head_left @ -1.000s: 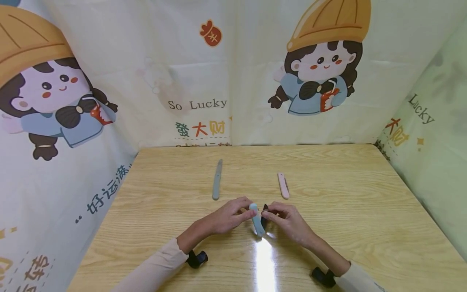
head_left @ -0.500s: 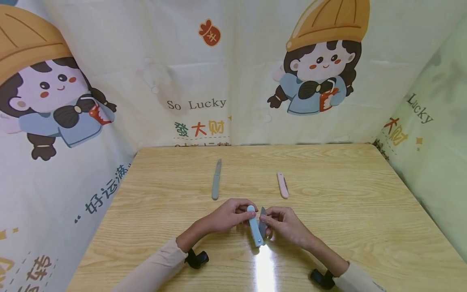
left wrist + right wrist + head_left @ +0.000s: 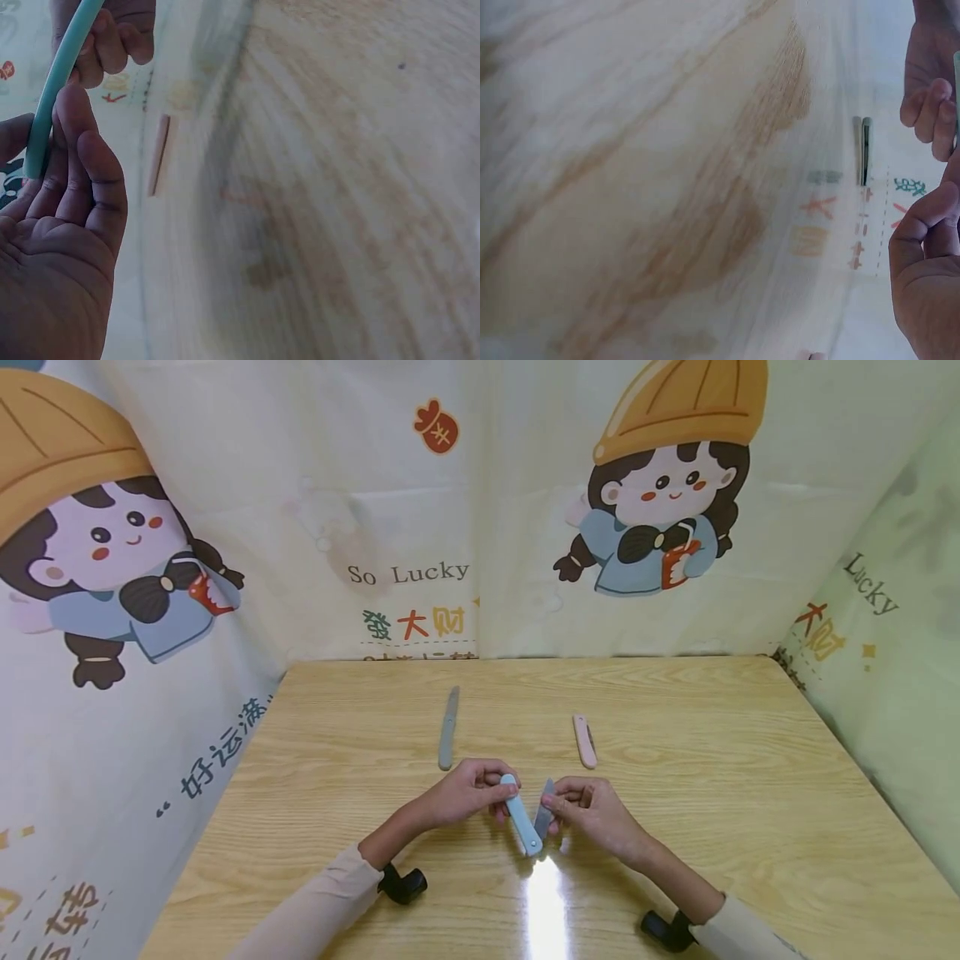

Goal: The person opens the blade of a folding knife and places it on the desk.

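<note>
Cartoon-printed cloth [image 3: 525,527] backs a wood-grain counter [image 3: 352,718]. Over it, the left hand [image 3: 465,791] pinches a pale-blue folding knife [image 3: 519,812] by its handle [image 3: 521,820], and the right hand [image 3: 598,817] pinches its blade [image 3: 543,821]; both parts meet in a V. Farther back lie an unfolded grey knife [image 3: 447,731] and a folded pink knife [image 3: 583,743].

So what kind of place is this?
Probably a small indoor work corner or booth: there's a wood-grain table, and cartoon-printed sheeting hangs behind it and along both sides. The pictures don't show what's beyond the sheeting.
</note>
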A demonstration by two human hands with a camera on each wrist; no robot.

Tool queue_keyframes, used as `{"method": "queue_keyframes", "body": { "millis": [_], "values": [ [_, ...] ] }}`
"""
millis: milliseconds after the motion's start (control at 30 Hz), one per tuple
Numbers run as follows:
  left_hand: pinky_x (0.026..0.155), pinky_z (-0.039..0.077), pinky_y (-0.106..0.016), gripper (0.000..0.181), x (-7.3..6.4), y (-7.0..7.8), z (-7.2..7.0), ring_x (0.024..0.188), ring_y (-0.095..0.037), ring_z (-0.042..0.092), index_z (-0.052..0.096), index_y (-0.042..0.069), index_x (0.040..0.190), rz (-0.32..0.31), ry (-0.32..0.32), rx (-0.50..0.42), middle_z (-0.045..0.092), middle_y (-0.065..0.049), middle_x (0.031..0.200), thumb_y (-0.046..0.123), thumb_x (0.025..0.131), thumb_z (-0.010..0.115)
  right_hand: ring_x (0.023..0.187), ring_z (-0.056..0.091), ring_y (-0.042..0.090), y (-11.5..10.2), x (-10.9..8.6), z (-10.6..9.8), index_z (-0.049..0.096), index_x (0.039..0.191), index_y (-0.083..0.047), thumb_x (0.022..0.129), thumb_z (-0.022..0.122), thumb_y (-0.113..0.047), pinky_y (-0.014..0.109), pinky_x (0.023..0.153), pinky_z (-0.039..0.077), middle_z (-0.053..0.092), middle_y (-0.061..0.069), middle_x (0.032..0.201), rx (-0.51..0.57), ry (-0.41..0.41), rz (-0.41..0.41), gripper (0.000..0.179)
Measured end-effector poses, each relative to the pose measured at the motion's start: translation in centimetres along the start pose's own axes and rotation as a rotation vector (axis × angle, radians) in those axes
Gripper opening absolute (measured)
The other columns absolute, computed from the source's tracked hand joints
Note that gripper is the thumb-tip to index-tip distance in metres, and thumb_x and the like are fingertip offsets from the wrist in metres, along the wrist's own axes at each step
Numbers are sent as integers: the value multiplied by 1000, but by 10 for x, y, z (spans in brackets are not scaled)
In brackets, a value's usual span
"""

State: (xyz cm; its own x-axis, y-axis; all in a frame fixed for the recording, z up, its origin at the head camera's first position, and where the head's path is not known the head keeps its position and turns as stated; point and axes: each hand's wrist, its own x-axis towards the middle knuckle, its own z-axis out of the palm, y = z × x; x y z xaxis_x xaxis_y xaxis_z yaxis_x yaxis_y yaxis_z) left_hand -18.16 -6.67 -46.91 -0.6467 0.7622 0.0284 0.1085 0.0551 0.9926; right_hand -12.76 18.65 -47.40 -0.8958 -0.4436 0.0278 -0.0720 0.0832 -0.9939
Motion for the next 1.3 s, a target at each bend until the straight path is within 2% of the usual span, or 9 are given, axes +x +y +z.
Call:
{"method": "queue_keyframes", "body": {
  "millis": [100,200,267,367,467,533,700,867,1300],
  "values": [
    [79,55,-49,30,1,1,3,89,-24,65,59,-9,123,3,53,114,69,-8,102,15,106,56,71,71,23,1,1,-2,66,102,8,103,64,-16,31,74,56,72,14,81,-12,41,37,24],
    [94,50,-43,39,0,5,7,118,-19,56,62,5,131,82,89,408,60,-2,128,31,102,65,73,70,27,2,1,-3,65,102,7,102,64,-20,31,76,54,71,14,79,-23,78,76,27],
    [103,44,-43,46,-1,8,11,132,-16,46,65,12,131,197,84,658,53,-1,140,41,96,72,74,70,27,3,1,-4,64,103,8,103,64,-21,32,77,55,70,15,79,-10,85,96,29],
    [108,39,-45,51,-1,12,15,136,-20,44,73,15,120,429,69,1003,53,-3,140,52,86,79,73,69,23,5,0,-5,62,103,10,103,63,-19,32,76,55,70,13,80,17,85,103,29],
    [108,38,-42,51,-1,14,18,127,-20,52,74,17,111,584,67,1198,60,-3,127,57,80,82,72,68,18,7,-1,-5,60,103,12,103,63,-16,30,72,55,70,10,81,47,85,91,28],
    [106,39,-40,53,-1,14,19,120,-18,56,74,18,110,616,79,1277,62,0,119,59,79,82,72,67,16,7,-1,-5,59,103,12,103,63,-15,29,71,55,70,9,82,54,80,86,28],
    [90,42,-39,54,-2,12,21,107,-14,59,76,21,103,614,136,1360,64,5,108,67,75,80,73,66,17,5,2,-4,62,104,10,103,63,-15,30,70,56,69,9,84,12,39,68,25],
    [80,40,-35,56,-1,16,25,96,-11,59,76,23,90,664,211,1393,68,9,98,75,71,77,70,64,19,-1,3,-6,64,102,8,103,63,-16,30,68,54,67,8,80,-41,15,50,25],
    [66,32,-32,55,1,14,28,56,-5,41,59,23,62,694,301,1381,54,14,63,73,68,81,69,66,19,0,0,-6,62,99,9,102,65,-16,30,70,55,68,8,75,8,95,61,25]
  ]
}}
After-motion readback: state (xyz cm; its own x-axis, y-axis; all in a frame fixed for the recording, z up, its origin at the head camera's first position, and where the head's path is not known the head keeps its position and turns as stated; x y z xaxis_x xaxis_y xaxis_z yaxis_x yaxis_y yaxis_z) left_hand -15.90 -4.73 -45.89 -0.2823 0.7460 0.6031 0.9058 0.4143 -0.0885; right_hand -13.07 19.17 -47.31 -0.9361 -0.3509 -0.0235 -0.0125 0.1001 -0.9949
